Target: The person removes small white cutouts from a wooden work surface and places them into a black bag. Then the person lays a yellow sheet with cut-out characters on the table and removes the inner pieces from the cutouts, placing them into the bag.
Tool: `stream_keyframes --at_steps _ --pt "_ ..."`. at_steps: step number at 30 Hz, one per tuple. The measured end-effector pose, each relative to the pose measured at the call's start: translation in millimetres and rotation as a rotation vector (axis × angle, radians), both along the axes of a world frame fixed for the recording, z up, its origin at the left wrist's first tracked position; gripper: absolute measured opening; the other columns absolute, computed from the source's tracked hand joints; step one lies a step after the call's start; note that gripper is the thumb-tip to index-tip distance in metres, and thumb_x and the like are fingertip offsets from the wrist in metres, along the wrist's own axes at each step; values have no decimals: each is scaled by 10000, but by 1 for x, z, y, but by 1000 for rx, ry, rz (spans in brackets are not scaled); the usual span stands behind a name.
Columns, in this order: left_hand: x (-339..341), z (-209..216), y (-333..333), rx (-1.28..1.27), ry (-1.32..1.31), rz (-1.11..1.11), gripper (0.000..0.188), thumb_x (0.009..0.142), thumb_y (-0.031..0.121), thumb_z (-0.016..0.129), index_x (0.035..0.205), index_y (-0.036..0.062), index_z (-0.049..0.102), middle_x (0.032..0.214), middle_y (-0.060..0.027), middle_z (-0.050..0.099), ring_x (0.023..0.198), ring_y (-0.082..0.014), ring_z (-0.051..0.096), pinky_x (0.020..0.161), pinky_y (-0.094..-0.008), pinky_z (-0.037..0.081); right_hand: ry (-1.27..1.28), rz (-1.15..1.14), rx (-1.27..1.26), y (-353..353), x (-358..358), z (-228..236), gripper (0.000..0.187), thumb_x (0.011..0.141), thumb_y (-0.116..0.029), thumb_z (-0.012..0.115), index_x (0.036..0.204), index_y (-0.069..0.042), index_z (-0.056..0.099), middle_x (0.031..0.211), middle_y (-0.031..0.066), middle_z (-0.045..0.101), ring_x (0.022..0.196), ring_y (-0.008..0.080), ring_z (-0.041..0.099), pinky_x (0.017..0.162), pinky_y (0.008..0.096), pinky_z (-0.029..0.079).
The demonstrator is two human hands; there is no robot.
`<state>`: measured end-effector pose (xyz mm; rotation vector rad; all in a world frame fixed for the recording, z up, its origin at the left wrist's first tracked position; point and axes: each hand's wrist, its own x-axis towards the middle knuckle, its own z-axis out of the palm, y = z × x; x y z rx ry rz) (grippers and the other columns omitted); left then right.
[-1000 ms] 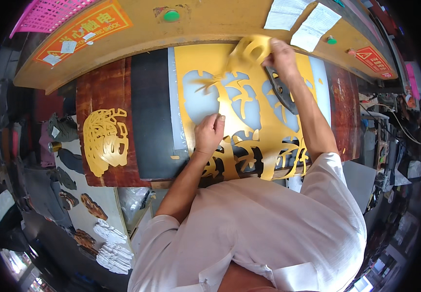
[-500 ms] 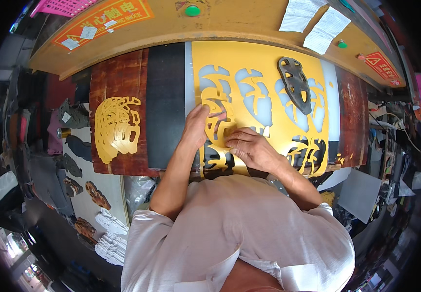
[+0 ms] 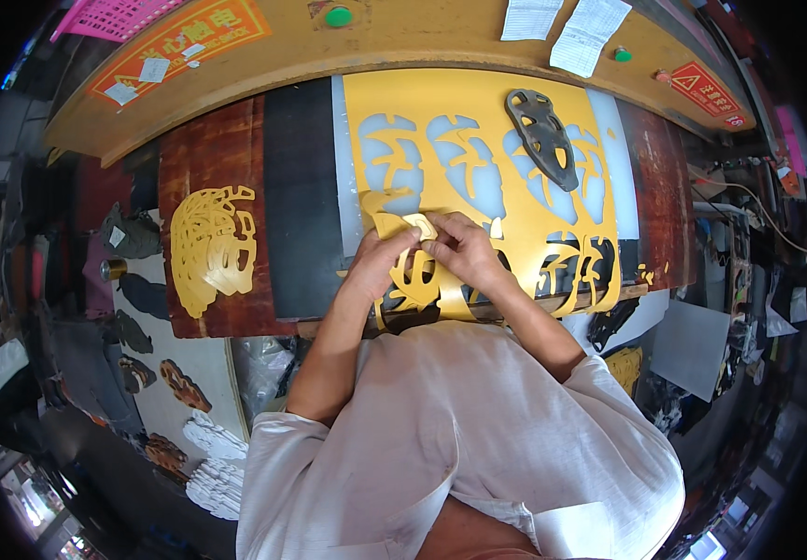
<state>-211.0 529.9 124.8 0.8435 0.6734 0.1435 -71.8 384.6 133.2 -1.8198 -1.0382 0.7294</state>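
Observation:
A yellow sheet [image 3: 403,89] with several rows of cut-out openings lies on the bench in front of me. At its near left part, my left hand [image 3: 381,265] and my right hand [image 3: 464,250] come close together, fingers closed. Between them they pinch a yellow cut-out piece [image 3: 419,225], a strap-like shape with a small loop, lifted off the sheet. Its lower part is partly hidden by my fingers. A black, sole-shaped cutting die [image 3: 541,135] with openings rests on the sheet's far right.
On the reddish-brown board at left sits a stack of yellow cut pieces [image 3: 221,247]. A yellow-brown machine beam [image 3: 403,42] with green buttons [image 3: 339,17] spans the far side. Sandal-like dark and brown pieces [image 3: 182,385] lie on a lower surface at left.
My hands have come together, and the yellow piece is now raised between my fingertips. The whole view has shifted slightly.

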Motion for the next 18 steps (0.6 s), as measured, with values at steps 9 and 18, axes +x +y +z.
stream_keyframes --at_steps 9,18 --pt "1 9 -15 7 57 46 275 988 131 709 1210 -27 676 1056 -83 732 927 -173 716 797 -309 596 -235 35 71 -7 -5 9 388 917 -120 796 1297 -88 722 1225 136 677 905 302 729 769 386 606" --pt "-12 7 -13 228 3 -169 303 1021 202 694 1250 3 691 1077 -77 737 963 -172 720 816 -319 595 509 -466 66 -3 58 -10 194 1056 -211 672 1035 -34 748 909 32 725 780 106 636 690 266 525"
